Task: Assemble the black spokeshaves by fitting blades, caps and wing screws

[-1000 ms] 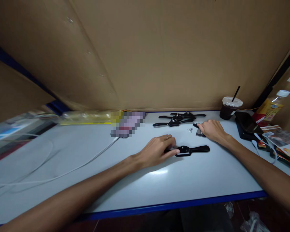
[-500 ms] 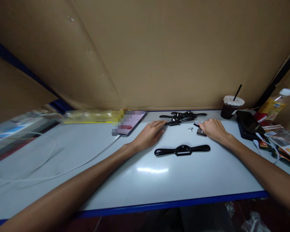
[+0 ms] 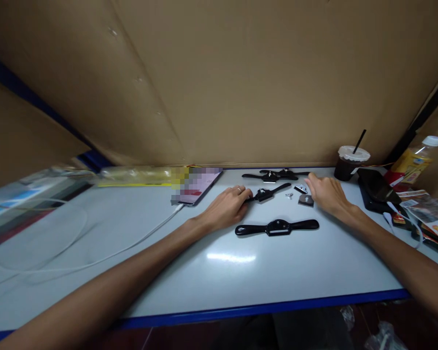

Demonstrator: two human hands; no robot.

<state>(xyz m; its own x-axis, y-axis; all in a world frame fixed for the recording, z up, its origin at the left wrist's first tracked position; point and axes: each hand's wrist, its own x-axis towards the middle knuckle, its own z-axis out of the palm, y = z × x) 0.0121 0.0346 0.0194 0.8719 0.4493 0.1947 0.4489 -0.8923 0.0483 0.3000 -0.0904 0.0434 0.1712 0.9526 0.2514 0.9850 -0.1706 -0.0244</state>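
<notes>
My left hand (image 3: 229, 206) is closed around the left handle of a black spokeshave (image 3: 265, 194), which lies angled on the table. My right hand (image 3: 327, 194) rests with its fingers curled together beside a small black-and-silver cap (image 3: 301, 188). Whatever those fingertips hold, if anything, is hidden. A flat dark blade (image 3: 306, 200) lies just below the cap, and small silver screws (image 3: 289, 196) sit to its left. Nearer to me is a black spokeshave body (image 3: 277, 227) with an open slot. Behind my hands, two more spokeshaves (image 3: 270, 177) overlap by the wall.
A phone or tablet (image 3: 200, 187) with a white cable (image 3: 146, 236) lies on the left. To the right stand a lidded dark drink with a straw (image 3: 351, 163), a phone (image 3: 378, 184) and a yellow bottle (image 3: 410, 165). A cardboard wall (image 3: 248, 87) closes off the back.
My left hand has drawn the spokeshave toward me, away from the two at the back. My right hand has shifted slightly back, leaving the cap and blade lying in view.
</notes>
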